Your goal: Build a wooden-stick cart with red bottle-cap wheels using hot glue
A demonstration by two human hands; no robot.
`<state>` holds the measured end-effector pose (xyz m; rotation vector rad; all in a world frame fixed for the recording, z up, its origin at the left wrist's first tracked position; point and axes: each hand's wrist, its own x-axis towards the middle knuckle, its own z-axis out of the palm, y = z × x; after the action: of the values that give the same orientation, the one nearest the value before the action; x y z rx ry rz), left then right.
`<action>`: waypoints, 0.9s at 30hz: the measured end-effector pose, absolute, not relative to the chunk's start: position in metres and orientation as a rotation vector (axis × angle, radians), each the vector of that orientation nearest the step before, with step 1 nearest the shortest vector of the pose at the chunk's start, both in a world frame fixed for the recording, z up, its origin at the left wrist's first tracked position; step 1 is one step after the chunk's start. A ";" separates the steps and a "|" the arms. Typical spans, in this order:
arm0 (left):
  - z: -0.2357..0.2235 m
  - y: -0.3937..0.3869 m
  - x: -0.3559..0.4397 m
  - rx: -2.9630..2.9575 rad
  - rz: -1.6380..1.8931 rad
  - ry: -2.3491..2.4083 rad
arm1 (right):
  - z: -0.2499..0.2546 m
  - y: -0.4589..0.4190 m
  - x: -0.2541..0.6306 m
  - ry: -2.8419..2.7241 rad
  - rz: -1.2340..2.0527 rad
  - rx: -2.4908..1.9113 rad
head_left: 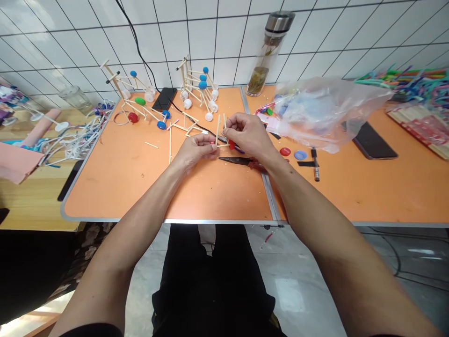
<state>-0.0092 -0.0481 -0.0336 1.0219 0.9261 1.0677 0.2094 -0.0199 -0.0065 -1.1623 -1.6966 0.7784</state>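
My left hand (196,150) pinches the left end of a small frame of wooden sticks (218,131) with red bottle caps (232,144). My right hand (250,135) has its fingers closed on an upright stick (225,122) at the frame's right side; its fingertips are partly hidden. Just below the hands lies a pair of scissors (236,160), blades pointing left, handles partly behind my right wrist. Behind my left hand are several loose sticks (170,146). Two stick models with caps, one on the left (140,101) and one in the middle (199,84), stand farther back.
A glass tea bottle (261,70) stands by the tiled wall. To the right are a clear plastic bag (315,107), a phone (375,140), a marker pen (315,166) and loose caps (285,151). A black cable (138,47) runs down onto the orange table (115,187).
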 end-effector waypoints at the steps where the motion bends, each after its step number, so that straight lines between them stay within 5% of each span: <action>1: -0.034 -0.048 -0.009 1.020 1.066 0.931 | -0.006 -0.021 0.209 -1.697 0.778 -1.167; 27: -0.029 -0.050 -0.007 1.001 1.068 0.958 | -0.004 -0.022 0.208 -1.716 0.768 -1.205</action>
<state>-0.0067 -0.0500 -0.0293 1.0009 0.9580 1.0683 0.2078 -0.0220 -0.0041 -1.2053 -1.7162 0.7675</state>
